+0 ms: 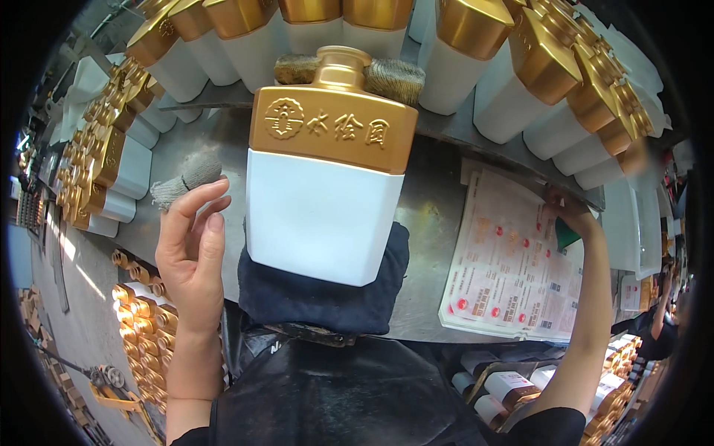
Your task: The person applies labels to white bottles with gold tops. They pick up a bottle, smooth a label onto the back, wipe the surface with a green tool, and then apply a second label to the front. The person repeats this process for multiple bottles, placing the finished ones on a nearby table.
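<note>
Your hands well apart, gold-topped white bottle (pixel 323 212) between them, resting on dark cloth pad (pixel 297 301) at worktop (pixel 428 293). Your left hand (pixel 187 256) raised, fingers loosely curled, thumb apart, gripping nothing; grey cloth bundle (pixel 195 175) just beside fingertips, contact unclear. Your right hand (pixel 576 211) at far right edge of label sheet (pixel 513 264), beside green piece (pixel 567 235); cannot tell whether fingers clamp either.
</note>
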Demonstrator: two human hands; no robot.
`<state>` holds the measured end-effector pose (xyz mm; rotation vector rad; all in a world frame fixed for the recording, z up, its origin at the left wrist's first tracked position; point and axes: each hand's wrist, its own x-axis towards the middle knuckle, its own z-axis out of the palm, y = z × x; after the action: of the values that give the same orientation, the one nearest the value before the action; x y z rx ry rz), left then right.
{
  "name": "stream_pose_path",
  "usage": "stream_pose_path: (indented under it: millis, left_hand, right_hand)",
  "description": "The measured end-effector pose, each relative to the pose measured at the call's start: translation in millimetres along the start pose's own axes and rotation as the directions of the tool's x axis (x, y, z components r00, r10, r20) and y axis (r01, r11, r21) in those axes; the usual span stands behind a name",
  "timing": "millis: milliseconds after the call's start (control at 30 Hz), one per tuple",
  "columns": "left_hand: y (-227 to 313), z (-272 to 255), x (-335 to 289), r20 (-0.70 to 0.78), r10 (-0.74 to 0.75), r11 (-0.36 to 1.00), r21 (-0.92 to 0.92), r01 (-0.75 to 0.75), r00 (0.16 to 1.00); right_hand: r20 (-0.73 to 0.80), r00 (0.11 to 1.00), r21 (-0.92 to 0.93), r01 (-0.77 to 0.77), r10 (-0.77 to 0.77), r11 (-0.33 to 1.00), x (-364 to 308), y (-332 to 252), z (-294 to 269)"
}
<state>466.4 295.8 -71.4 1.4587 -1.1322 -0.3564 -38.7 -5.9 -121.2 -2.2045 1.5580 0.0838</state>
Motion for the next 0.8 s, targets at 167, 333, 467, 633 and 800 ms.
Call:
stream_pose_path:
  millis: [167,333,467,633,800]
  left_hand:
    - [-4,7,6,0.029,0.022,0.999,-0.027,-0.021,0.999]
    - [-13,-6,4,-0.014,0.019,0.999,0.037,-0.019,1.000]
    - [-10,-3,10,0.015,0.102,0.995,0.013,-0.102,0.995]
    - [13,14,22,0.211,0.231,0.970,-0.132,-0.206,0.950]
    - [63,38,31,0.659,0.264,0.893,-0.444,0.080,0.705]
  right_hand:
    - [-0.302,0.930,-0.073,0.197,-0.210,0.978,-25,21,17]
    - [-0.453,0.887,-0.055,0.074,-0.090,0.996,-51,-12,9]
    - [-0.521,0.853,-0.191,-0.151,0.030,0.970,-105,-73,-9]
    - [-0.360,0.931,0.470,0.123,0.062,0.874,-168,-195,-31]
    - [-0.253,0.958,0.849,0.288,-0.139,0.443,-183,-303,-13]
